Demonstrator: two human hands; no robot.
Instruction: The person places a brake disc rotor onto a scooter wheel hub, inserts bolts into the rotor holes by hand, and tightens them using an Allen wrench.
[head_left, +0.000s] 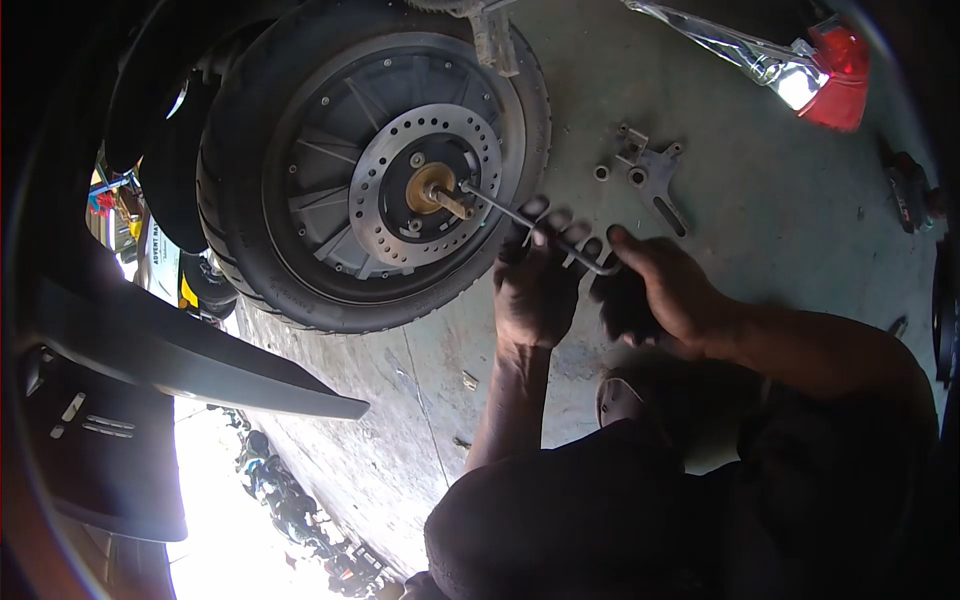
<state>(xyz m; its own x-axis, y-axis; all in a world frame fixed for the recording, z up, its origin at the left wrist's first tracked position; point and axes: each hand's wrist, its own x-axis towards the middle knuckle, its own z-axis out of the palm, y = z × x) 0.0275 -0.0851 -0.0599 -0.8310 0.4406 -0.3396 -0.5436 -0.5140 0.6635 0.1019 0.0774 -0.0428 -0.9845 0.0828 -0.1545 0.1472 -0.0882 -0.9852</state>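
Wrench (pixel 510 211), L-shaped, one: far end at a fastener position on the centre of the drilled brake disc (pixel 375 190), just beside the brass-coloured hub piece (pixel 425 188) and the projecting axle (pixel 447 200). Full seating: not discernible; best checked before any force is applied.

Left hand (pixel 535 290): fingers curled around the shaft, a narrow grip; well used as a guide, keeping the shaft in line with the fastener and pressed home.

Right hand (pixel 670 290): at the bent end, blurred, closure not determinable; best suited to smooth, even effort on the short arm, without tilting the shaft. Slipping: a risk to knuckles, near the tyre (pixel 240 200).

Metal bracket (pixel 655 175): flat on the floor (pixel 590 100), apart from the wheel, beyond the hands.
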